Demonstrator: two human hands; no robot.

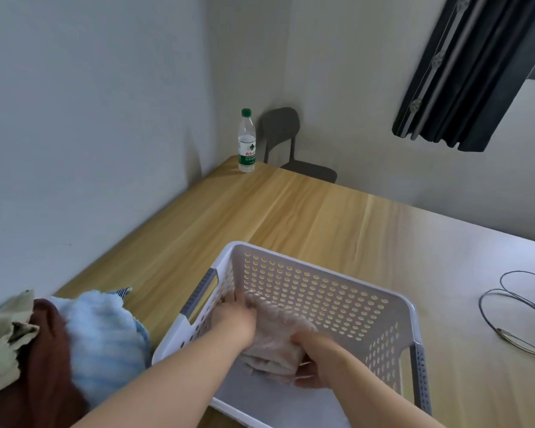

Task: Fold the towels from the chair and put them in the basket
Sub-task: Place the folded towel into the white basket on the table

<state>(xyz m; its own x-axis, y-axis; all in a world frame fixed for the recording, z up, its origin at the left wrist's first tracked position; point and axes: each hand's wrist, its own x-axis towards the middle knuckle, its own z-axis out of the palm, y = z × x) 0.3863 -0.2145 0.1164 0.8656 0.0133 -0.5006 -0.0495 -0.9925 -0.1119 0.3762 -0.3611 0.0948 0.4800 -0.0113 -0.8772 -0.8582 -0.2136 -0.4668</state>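
Right hand (317,361) and left hand (233,316) hold a folded pinkish towel (275,338).

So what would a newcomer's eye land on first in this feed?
The left hand and right hand holding a pale pink folded towel inside the white perforated plastic basket at the near edge of the light wooden table. Next, the heap left of the basket: a fluffy light blue towel beside a brown towel. Far back, a clear plastic bottle with a green cap stands at the table's corner.
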